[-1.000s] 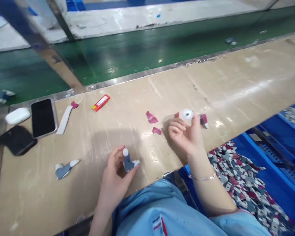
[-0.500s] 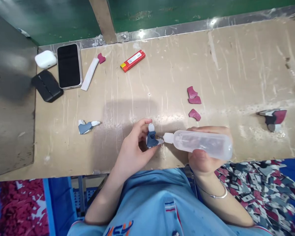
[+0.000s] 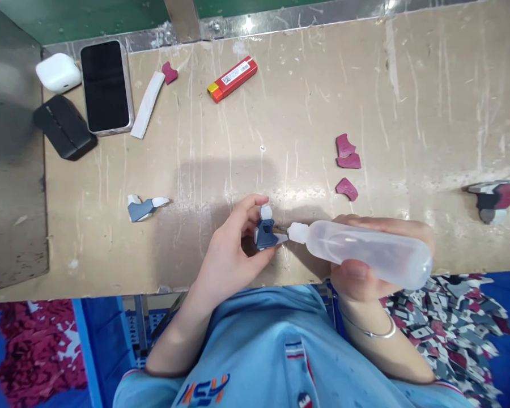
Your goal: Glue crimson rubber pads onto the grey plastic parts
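Between the thumb and fingers of my left hand (image 3: 232,252) is a small blue-grey and white shaped piece (image 3: 265,232), held just above the table near its front edge. My right hand (image 3: 365,272) is wrapped round a translucent squeeze bottle (image 3: 365,249) lying nearly level, its white cap and thin nozzle pointing left at the piece. The nozzle tip is at the piece's right side; whether it touches I cannot tell. A similar blue-grey and white piece (image 3: 142,208) lies on the table to the left. Several maroon pieces (image 3: 347,188) lie beyond the bottle.
At the back left are a phone (image 3: 106,88), a white case (image 3: 58,72), a black case (image 3: 66,127) and a white strip (image 3: 148,106). A red lighter-like item (image 3: 233,79) lies behind. Another assembled piece (image 3: 495,198) sits far right. Blue bins (image 3: 104,345) with scraps stand below the table edge.
The camera view has shifted and come slightly closer. Both hands keep their hold, with the nozzle still at the piece; the bottle's rear end tilts a little lower.
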Available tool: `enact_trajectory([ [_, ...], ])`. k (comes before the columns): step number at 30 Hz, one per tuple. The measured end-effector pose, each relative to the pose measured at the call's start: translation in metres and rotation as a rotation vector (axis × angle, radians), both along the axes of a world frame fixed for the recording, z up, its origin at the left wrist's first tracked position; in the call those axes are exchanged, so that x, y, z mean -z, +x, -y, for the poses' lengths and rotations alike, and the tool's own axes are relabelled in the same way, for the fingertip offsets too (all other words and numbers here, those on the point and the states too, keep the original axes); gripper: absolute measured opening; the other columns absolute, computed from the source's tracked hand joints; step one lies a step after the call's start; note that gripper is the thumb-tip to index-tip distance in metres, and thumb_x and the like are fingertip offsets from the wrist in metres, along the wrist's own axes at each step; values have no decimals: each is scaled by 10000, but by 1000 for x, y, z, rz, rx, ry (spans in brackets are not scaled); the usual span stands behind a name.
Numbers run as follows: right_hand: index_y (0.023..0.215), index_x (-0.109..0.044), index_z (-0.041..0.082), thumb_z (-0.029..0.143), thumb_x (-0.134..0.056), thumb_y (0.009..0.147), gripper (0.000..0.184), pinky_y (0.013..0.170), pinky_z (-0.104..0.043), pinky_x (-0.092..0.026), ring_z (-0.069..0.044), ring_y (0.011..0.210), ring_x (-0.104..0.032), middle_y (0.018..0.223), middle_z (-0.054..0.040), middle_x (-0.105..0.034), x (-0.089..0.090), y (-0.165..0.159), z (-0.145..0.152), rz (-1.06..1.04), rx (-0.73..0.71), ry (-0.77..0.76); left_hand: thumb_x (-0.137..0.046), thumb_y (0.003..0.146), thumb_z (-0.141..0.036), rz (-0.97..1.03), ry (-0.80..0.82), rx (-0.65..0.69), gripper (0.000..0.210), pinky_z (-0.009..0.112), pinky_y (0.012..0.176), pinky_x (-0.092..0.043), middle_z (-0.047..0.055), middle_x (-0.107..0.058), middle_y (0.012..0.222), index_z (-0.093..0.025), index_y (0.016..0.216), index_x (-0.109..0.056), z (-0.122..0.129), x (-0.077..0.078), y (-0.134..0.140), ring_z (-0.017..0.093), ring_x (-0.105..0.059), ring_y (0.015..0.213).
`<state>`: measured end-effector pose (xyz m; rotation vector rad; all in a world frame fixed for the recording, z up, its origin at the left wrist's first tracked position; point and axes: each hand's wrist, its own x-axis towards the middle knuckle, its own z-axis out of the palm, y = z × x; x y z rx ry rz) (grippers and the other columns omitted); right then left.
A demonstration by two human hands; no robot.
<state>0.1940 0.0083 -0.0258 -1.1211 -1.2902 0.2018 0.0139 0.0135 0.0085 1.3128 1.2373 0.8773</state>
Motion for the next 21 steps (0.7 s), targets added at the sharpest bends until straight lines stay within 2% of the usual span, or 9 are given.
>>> enact_trajectory([
  [3,1023,-750,265,585,-724,892,347,437,-353,-485,-203,575,-646,753,-11,-625,1,-1,-1,-56,-67,43,-739,814,-99,-1,-18,2,576,248,797,-561,-38,-679,976,-298,1326,-566,0,-2,0,123,-688,817],
  [8,1014,-770,286,580,-734,888,322,457,-388,-499,-231,608,-663,757,-24,-627,1,-1,0,-73,-49,1,-721,801,-88,-29,-17,4,597,262,800,-573,-20,-686,989,-297,1340,-570,1,-2,0,141,-691,834],
  [12,1054,-725,315,540,-715,911,267,404,-350,-432,-190,491,-567,670,26,-539,-3,-1,1,-135,-202,-8,-705,792,-72,-23,-33,0,615,248,771,-561,-24,-664,972,-298,1350,-577,2,-2,0,127,-665,797],
  [15,1045,-712,309,548,-712,918,270,409,-349,-464,-189,514,-593,704,17,-570,-9,0,7,-119,-266,-63,-678,772,-34,-9,-26,5,648,242,782,-550,-36,-658,970,-309,1350,-577,2,-2,0,116,-662,796],
  [18,1024,-703,336,592,-674,930,274,470,-394,-525,-222,589,-639,752,-8,-606,-12,3,13,-91,-246,-189,-667,754,-32,-15,-16,7,651,245,793,-548,-37,-669,978,-309,1337,-582,3,-1,0,122,-676,815],
  [21,1014,-679,352,646,-649,916,312,460,-387,-504,-217,556,-601,709,7,-572,-8,7,15,-91,-200,-217,-674,764,-64,-55,-13,7,620,249,792,-559,-33,-677,970,-299,1332,-588,2,0,-1,120,-677,789],
])
